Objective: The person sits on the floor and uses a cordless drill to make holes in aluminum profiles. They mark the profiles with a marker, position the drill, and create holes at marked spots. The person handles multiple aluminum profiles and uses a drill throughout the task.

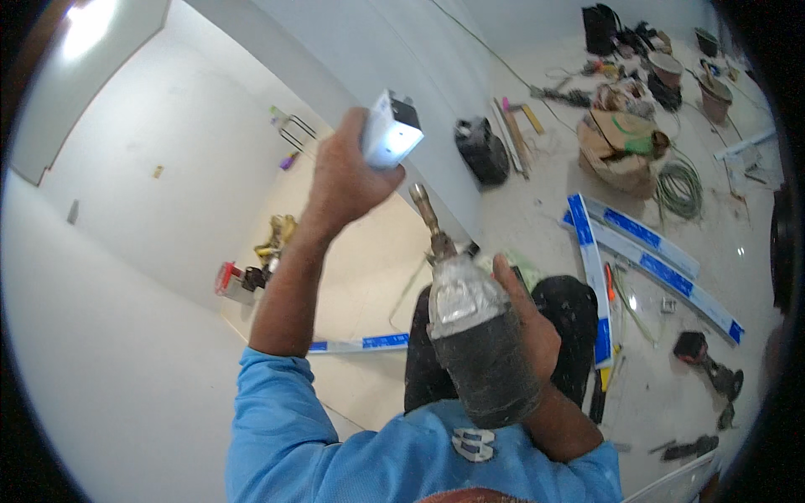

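Observation:
My left hand (352, 176) is raised, closed round a short white rectangular piece (390, 134) with small holes and a dark patch on its end. My right hand (528, 327) grips a power driver (478, 352) with a silver front housing and a dark, worn body. The driver's metal bit (423, 205) points up and away from me, a little below the white piece. My knees in dark trousers (562, 302) show behind the tool.
Long white strips with blue film (646, 260) lie on the right floor, with a cordless drill (704, 360), a green hose coil (679, 189), a brown sack (620, 159), a black bag (482, 151) and buckets (717, 101). An opening shows a lower floor or room with tools (272, 239).

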A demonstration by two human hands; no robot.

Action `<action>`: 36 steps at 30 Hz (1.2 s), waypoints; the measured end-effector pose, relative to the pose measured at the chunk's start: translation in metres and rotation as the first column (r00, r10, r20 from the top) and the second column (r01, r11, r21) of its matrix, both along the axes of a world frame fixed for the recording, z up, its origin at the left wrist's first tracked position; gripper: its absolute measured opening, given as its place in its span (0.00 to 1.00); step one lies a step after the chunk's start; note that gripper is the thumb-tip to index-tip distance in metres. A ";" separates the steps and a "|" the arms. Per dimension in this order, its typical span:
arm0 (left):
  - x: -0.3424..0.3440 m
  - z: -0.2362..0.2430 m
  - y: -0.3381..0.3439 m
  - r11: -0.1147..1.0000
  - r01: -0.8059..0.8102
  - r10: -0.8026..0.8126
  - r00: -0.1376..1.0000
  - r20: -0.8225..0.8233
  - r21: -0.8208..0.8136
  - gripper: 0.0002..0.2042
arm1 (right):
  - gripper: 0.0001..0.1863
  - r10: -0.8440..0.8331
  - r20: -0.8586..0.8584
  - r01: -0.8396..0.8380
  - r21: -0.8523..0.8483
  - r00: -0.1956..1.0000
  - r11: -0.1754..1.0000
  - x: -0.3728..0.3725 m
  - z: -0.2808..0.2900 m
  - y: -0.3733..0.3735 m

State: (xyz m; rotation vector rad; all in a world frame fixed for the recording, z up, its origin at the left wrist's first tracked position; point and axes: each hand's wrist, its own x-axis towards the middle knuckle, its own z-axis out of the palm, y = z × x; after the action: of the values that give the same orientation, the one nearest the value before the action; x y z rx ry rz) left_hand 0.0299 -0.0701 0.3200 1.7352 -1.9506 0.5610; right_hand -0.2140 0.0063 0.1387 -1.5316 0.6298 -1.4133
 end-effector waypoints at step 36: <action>0.045 -0.536 -0.154 -0.281 0.047 0.076 0.997 -0.027 0.958 0.14 | 0.42 -0.316 -0.099 0.320 0.518 0.944 0.793 -0.157 -0.003 -0.003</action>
State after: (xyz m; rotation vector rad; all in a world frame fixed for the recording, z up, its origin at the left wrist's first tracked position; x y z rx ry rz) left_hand 0.0750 -0.2245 -0.2156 2.3736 -2.3343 -1.9097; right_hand -0.3711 0.0033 0.1356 -1.0152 1.2189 -1.3225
